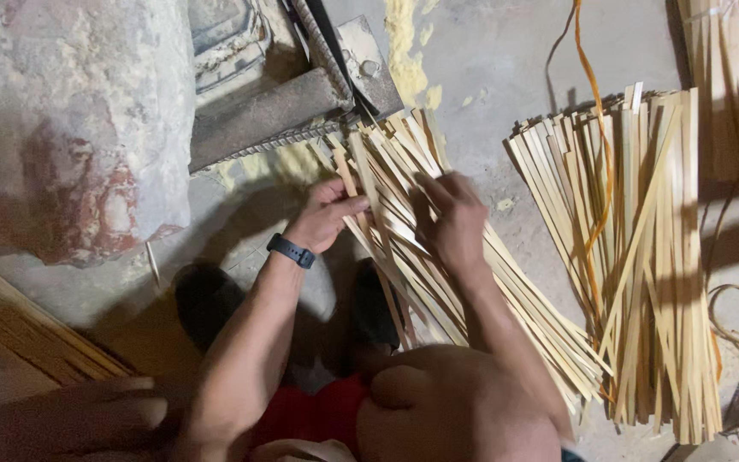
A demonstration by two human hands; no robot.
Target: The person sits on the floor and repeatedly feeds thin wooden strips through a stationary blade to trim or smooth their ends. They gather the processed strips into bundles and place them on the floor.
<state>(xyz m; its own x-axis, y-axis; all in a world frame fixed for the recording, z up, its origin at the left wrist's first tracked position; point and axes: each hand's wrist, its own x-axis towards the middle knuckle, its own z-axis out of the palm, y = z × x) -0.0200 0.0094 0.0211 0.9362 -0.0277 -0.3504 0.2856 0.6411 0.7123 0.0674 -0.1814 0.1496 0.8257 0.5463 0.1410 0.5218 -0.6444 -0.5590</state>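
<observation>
A loose sheaf of thin pale bamboo strips runs from the metal machine down past my knees. My left hand, with a dark band on the wrist, grips the left edge of the sheaf near its upper end. My right hand lies on top of the same strips, fingers curled around several of them. Both hands sit close together, a little below the machine's mouth.
A second pile of bamboo strips lies to the right, with an orange strap draped over it. The grey metal machine stands at the top, sawdust beneath it. A worn concrete block is at left, wooden slats at lower left.
</observation>
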